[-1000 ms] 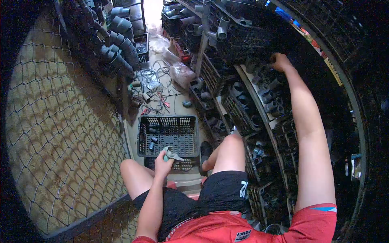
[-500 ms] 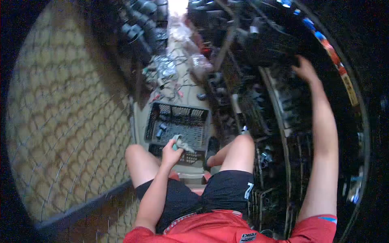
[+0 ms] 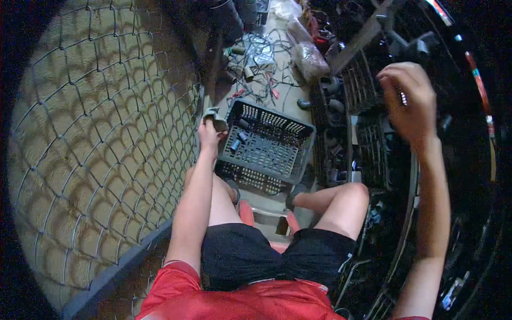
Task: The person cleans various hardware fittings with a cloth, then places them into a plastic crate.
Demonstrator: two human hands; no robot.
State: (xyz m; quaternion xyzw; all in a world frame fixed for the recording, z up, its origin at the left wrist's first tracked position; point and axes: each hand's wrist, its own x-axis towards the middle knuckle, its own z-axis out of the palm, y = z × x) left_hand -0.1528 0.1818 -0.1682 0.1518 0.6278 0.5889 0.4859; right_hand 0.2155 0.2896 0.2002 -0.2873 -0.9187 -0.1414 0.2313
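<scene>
- We are holding a pale grey-green, crumpled, cloth-like piece (image 3: pixel 214 118) left of the frame's centre, our left hand's (image 3: pixel 208 136) fingers closing around it.
- Beside it, a black slotted plastic crate (image 3: pixel 260 169) is holding small grey cylindrical fittings (image 3: pixel 235 144); a loose grip could be letting the cloth-like piece slip or catch on the rim.
- At left, a grey diamond-wire fence (image 3: pixel 111 98) is standing near enough to snag it if our hand swings outward.
- At upper right, we are raising our right hand (image 3: pixel 413 101), fingers bending; blur is hiding whether they are gripping anything.
- Shadow is obscuring the right-hand racks' contents.
</scene>
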